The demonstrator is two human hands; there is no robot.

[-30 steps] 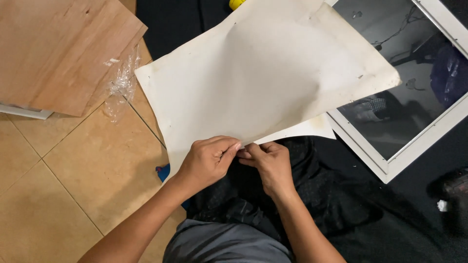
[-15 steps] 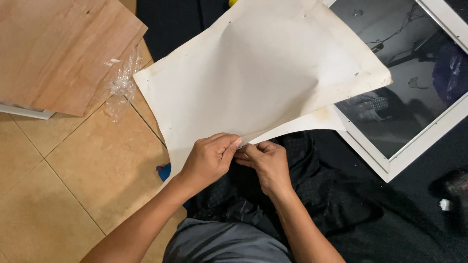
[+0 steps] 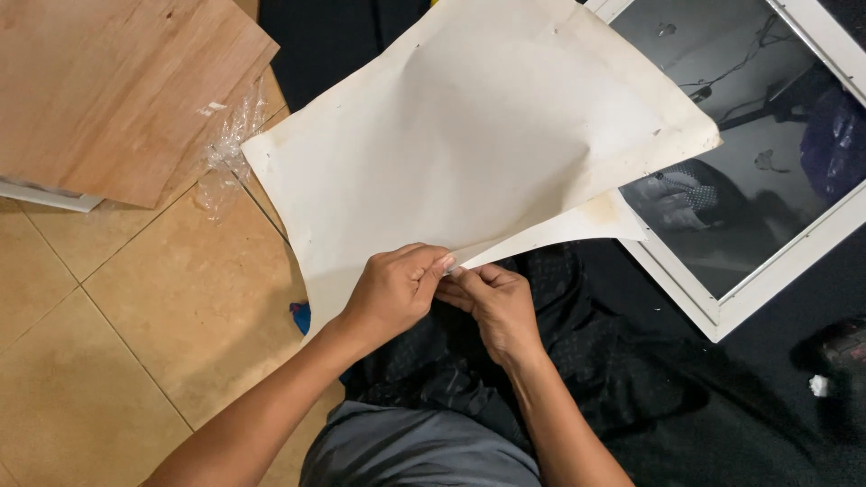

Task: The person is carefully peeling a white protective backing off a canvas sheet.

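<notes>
Two bare hands meet at the near edge of a large cream sheet [image 3: 478, 135], and the scene is told from left to right. At the far left, a brown wooden board [image 3: 108, 81] lies over a white strip [image 3: 45, 196] on the tan tiled floor [image 3: 135, 343]. Just beside the board's right corner sits a scrap of clear crumpled plastic [image 3: 225, 153]. A small blue object [image 3: 300, 317] peeks out by the sheet's lower left corner, mostly hidden.

The sheet is held up over the floor and a dark cloth [image 3: 577, 361], spreading from the tiles at left to the white frame [image 3: 722, 311] at right. It shows small holes along its edges and a brown stain near its lower right corner. At the near edge it parts into two layers: the upper one rises toward the right, and the lower one ends in a curled corner over the frame's edge.

The left hand [image 3: 392, 293] pinches the sheet's near edge between thumb and fingers, clenched on the paper. The right hand [image 3: 496, 302] touches it, fingertips pressed to the same spot where the layers part; it grips the edge too, though which layer it holds cannot be told.

Right of the hands, the frame holds a dark glossy pane [image 3: 767, 117] that mirrors the room. At the far right a small white scrap [image 3: 818, 385] lies on the cloth.
</notes>
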